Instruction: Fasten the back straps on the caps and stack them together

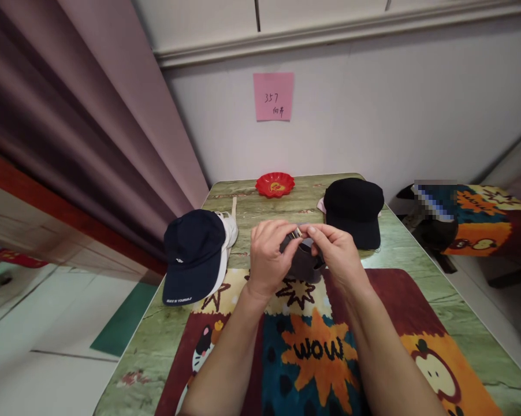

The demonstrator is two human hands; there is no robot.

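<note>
A dark grey cap (301, 266) is held up above the mat at the middle of the table, its back strap and a small metal buckle (296, 233) facing me. My left hand (269, 254) pinches the strap beside the buckle, fingers closed. My right hand (336, 248) is closed on the strap's other side, thumb and forefinger close to the buckle. Much of the cap is hidden behind both hands. To the left a navy cap (195, 248) rests on a white cap (230, 231). Right of my hands lies a black cap (353, 208), with something pink showing under it.
A red scalloped dish (275, 185) stands near the table's far edge. The patterned mat (373, 300) covers the near part of the green table (139, 346). A pink note (273, 96) is on the wall, and a purple curtain (126, 104) hangs at left.
</note>
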